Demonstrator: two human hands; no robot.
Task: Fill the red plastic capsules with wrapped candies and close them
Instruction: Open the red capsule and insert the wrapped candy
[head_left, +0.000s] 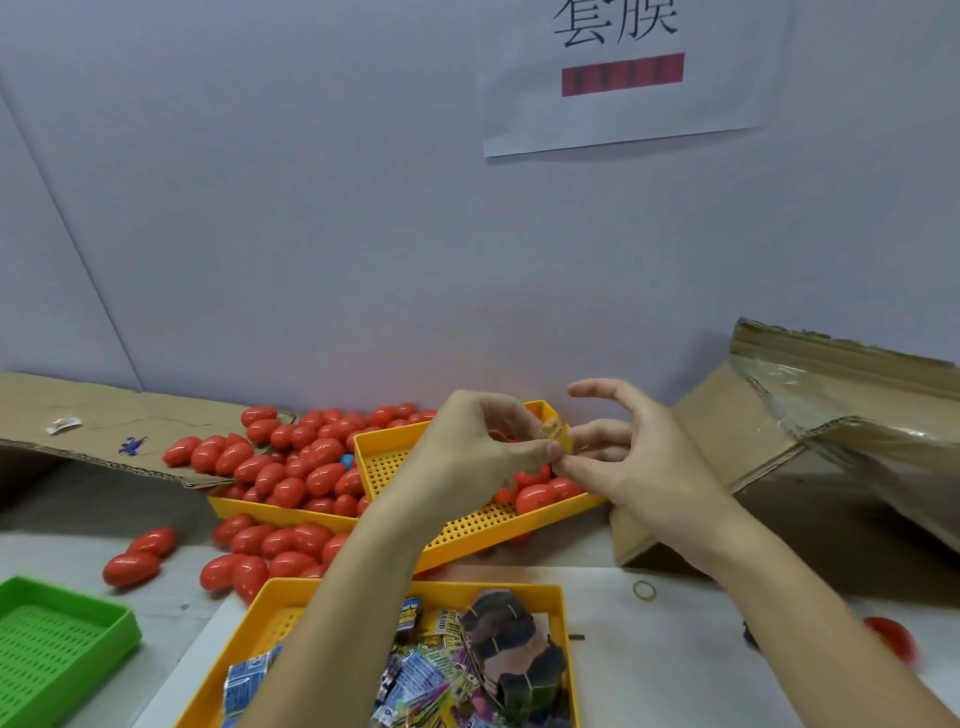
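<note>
Bare table (675, 649) right of candy tray (569, 649); left crowded by capsules (291, 467), green tray (78, 629).

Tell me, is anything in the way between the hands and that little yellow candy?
Nothing visible is. The left hand and the right hand both already pinch the yellow wrapped candy, held up over the yellow tray. Whether a red capsule sits behind the left fingers is hard to tell.
</note>
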